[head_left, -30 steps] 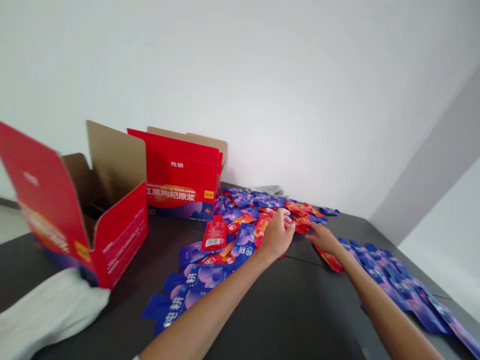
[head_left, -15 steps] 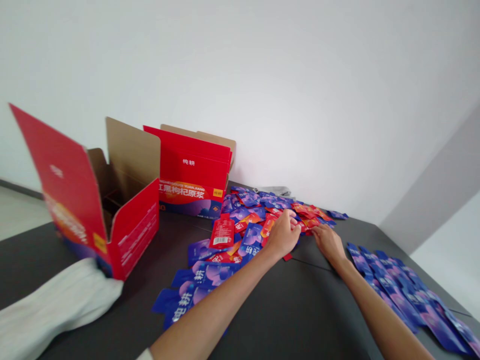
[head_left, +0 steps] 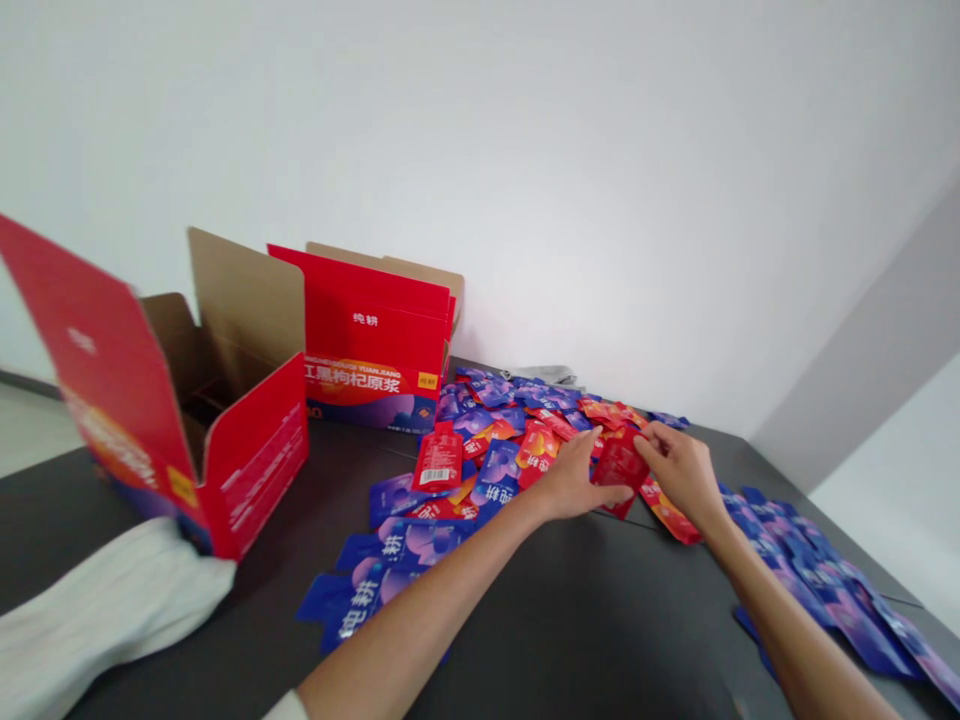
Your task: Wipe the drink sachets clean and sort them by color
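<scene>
Between finger and thumb, my right hand [head_left: 681,470] pinches the top edge of a red pouch [head_left: 619,468], its printed back turned towards me. Beneath that hand a red-and-orange pouch [head_left: 671,512] slants down; I cannot tell whether the hand holds it too. My left hand [head_left: 574,482] is open just left of the red pouch, thumb stretched out and fingers apart; whether it touches the pouch is unclear. Behind and to the left of both hands spreads a loose pile of blue pouches [head_left: 501,478] and red pouches [head_left: 439,460].
An open red carton [head_left: 262,450] stands at the left, and a second red carton [head_left: 375,340] stands behind it by the wall. White sleeve-like fabric [head_left: 127,610] lies at the lower left. Blue pouches overlap in rows [head_left: 825,580] at the right of the dark table [head_left: 585,620].
My right hand has come up from the pile with a red pouch. My left hand has opened from a closed shape and moved slightly lower, beside that pouch. The view has shifted slightly.
</scene>
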A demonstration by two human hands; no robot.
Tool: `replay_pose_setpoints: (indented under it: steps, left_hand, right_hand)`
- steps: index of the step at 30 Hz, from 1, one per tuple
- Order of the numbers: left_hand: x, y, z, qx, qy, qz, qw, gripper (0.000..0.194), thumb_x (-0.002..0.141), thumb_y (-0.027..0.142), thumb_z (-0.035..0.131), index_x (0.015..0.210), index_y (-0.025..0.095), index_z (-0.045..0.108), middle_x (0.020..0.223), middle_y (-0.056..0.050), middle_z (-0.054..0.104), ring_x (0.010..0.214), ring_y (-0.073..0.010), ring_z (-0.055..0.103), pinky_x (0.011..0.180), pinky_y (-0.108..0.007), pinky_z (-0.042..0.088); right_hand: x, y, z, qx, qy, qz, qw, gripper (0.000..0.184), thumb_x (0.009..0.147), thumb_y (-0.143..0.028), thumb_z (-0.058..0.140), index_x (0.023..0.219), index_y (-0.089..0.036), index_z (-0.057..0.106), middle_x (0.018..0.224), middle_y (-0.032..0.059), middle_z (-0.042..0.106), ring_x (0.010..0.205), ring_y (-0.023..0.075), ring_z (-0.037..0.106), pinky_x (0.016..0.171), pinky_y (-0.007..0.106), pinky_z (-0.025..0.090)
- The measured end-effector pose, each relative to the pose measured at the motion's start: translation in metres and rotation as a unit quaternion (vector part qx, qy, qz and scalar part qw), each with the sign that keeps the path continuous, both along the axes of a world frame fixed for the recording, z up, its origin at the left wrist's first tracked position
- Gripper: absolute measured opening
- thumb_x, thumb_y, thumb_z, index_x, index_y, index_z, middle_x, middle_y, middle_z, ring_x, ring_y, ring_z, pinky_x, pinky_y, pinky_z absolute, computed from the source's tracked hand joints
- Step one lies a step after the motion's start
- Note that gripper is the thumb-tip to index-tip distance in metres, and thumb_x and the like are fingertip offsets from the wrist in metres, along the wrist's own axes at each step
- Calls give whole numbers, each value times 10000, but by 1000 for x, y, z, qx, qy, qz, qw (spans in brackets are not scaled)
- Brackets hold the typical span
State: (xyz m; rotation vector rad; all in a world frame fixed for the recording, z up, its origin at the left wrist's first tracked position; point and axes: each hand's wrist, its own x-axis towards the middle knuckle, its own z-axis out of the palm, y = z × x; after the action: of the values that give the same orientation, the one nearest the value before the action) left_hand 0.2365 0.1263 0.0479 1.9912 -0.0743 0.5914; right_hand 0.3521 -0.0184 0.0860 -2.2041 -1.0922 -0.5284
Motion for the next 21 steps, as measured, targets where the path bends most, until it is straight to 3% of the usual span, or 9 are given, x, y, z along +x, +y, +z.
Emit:
replay_pose_setpoints:
  steps: [3,5,8,10,12,14,15,18,21]
  left_hand:
    - [0,-10,-5,-29,-5,-67,997,947,602,409,814,1389,167,346,1466,-166,369,1381,-343,289,1132,-503,246]
    - [1,-15,-10,-74,-23,-72,994,925,652,335,782,1416,165,289,1488,-164,330,1398,-322,258,1137,-487,242]
    - [3,-19,-14,-153,-39,-76,985,584,776,237,647,1314,185,428,1398,-127,458,1318,-277,396,1102,-452,310]
    - [6,-19,-14,-197,-30,-85,976,382,833,243,580,1207,197,520,1299,-99,551,1207,-250,509,1053,-426,375]
    - [8,-19,-13,-231,-11,-88,969,272,879,282,517,1134,200,564,1224,-88,602,1089,-231,589,990,-414,433]
    - [9,-18,-12,-269,15,-96,958,247,914,319,451,1074,192,591,1158,-92,639,992,-216,640,918,-397,481]
    - [9,-18,-11,-286,28,-101,952,262,927,331,417,1052,187,596,1127,-96,653,958,-209,656,884,-385,500]
    - [6,-17,-13,-328,77,-122,933,264,925,326,399,1005,173,598,1016,-99,690,882,-189,685,803,-348,534]
    - [3,-16,-20,-342,149,-139,917,180,844,296,539,836,132,613,794,-99,704,748,-202,700,703,-343,554]
  right_hand:
    - [-24,8,1,57,147,71,985,259,824,-403,542,659,-204,528,530,-35,510,498,110,435,499,222,317]
    - [-36,14,-1,104,251,142,952,260,824,-426,565,699,-199,539,566,-29,536,519,111,464,520,217,362]
    - [-44,17,0,134,320,230,909,275,832,-449,583,762,-184,574,672,-1,597,619,124,537,624,231,438]
    - [-37,12,1,118,311,246,910,302,859,-476,547,829,-180,598,767,22,633,721,143,580,712,249,463]
    - [-20,0,-3,76,267,195,941,333,885,-497,487,907,-187,607,844,40,653,808,167,601,772,267,463]
    - [5,-17,-13,-20,200,59,978,326,885,-482,468,979,-200,602,901,58,669,868,200,615,805,292,452]
    - [18,-26,-21,-76,171,-19,982,310,871,-454,488,1001,-196,599,923,79,675,895,224,620,821,313,445]
    - [48,-51,-52,-184,161,-156,957,267,787,-353,584,966,-156,603,959,165,675,975,316,619,859,396,428]
    - [60,-62,-76,-186,202,-172,946,265,715,-311,637,920,-148,599,967,194,670,992,347,623,831,420,445]
